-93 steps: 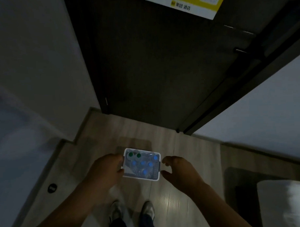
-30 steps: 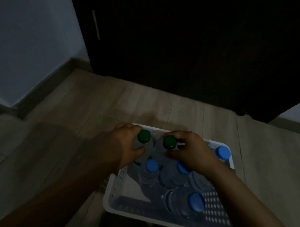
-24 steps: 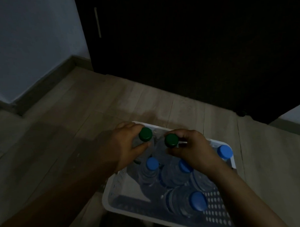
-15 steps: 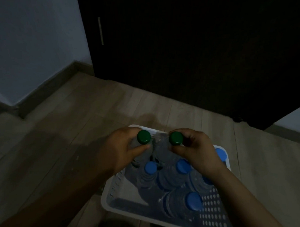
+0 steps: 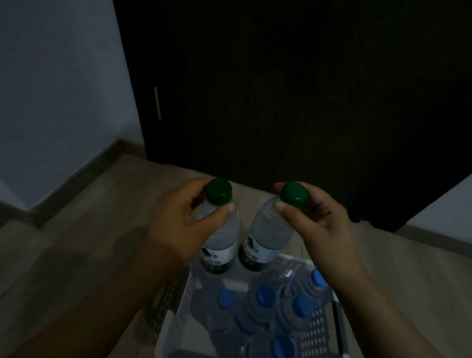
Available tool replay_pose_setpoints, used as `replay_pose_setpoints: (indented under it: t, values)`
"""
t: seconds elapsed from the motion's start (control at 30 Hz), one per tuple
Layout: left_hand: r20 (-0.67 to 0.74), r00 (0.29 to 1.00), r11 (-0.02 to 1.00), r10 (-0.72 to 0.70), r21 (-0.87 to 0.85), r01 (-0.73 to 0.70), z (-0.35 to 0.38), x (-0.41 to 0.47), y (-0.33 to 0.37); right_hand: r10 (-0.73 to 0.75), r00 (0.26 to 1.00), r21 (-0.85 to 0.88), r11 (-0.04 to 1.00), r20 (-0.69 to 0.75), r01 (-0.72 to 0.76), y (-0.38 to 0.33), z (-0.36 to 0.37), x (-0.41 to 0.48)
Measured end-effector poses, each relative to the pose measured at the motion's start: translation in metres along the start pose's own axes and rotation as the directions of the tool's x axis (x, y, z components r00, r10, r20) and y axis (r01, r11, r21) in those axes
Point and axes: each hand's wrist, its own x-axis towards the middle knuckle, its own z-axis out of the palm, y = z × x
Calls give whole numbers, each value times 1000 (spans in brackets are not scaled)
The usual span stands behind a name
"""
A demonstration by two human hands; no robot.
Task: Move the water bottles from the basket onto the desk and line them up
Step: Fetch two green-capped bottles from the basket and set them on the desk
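The left hand point(image 5: 183, 223) pinches the neck of a clear plastic water bottle with a green cap point(image 5: 221, 233) between thumb and curled fingers; the right hand point(image 5: 319, 224) grips a second green-capped bottle point(image 5: 270, 231) likewise. Both bottles hang side by side over the far end of the white perforated plastic basket point(image 5: 315, 336), bases seemingly near rim height in the dim light. Five blue-capped bottles point(image 5: 263, 303) sit inside it.

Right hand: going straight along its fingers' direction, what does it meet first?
Probably the left green-capped bottle, gripped by the left hand: the right hand, holding the right green-capped bottle, points leftward across the gap. Depth is unclear.
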Motion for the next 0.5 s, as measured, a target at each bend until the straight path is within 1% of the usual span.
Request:
replay_pose_setpoints:
  t: [0.07, 0.1, 0.17, 0.3, 0.4, 0.5]
  values:
    - [-27, 1000, 993, -10, -114, 7, -1, 12, 23, -17, 999, 28, 999, -45, 18, -18, -1, 13]
    - [-38, 999, 988, -12, -155, 6, -2, 18, 35, -28, 999, 25, 999, -43, 29, -29, -2, 21]
    - [-40, 999, 981, -3, -195, -5, -5, 31, 64, -52, 997, 18, 998, -52, 53, -55, -4, 37]
    - [-73, 997, 984, 1, -176, -14, -16, 60, 130, -103, 987, 25, 994, -122, 107, -116, -10, 69]
    - [-92, 996, 996, 16, -83, -23, -25, 81, 188, -151, 977, -45, 988, -149, 146, -177, -14, 88]
    - [-128, 992, 998, -1, -65, -8, -39, 98, 259, -182, 966, -84, 982, -185, 169, -249, -23, 107]
